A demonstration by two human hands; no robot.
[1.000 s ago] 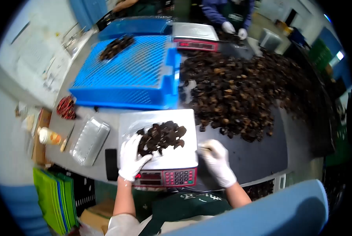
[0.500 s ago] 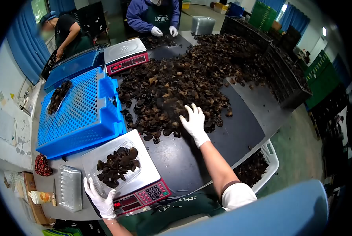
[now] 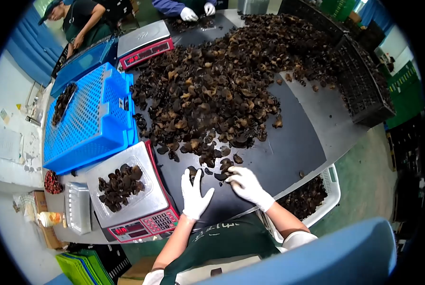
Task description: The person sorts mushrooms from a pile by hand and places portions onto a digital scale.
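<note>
Dark brown wood ear mushrooms [image 3: 203,99] lie in a large heap on the black tabletop. At the heap's near edge, my left hand [image 3: 195,195], in a white glove, has its fingers stretched out and thumb apart, with the fingertips at a small mushroom piece. To its right, my gloved right hand [image 3: 248,186] has thumb and fingers closed around a few mushroom pieces [image 3: 226,166]; its grip is partly hidden. Left of my hands, a clear plastic tray [image 3: 148,183] with a portion of mushrooms [image 3: 120,186] rests on the red and white scale [image 3: 146,205].
A blue plastic crate [image 3: 79,137] stands at left, with a second scale [image 3: 143,42] behind it. Stacked clear trays [image 3: 78,209] and a paper cup [image 3: 49,218] are at lower left. A white basket [image 3: 335,192] sits below the right edge. Two co-workers are across the table.
My left hand has left the scale tray and come to the mushrooms in front of me. My right hand has drawn back from the heap towards me, with loose pieces now nearer. The view has shifted.
</note>
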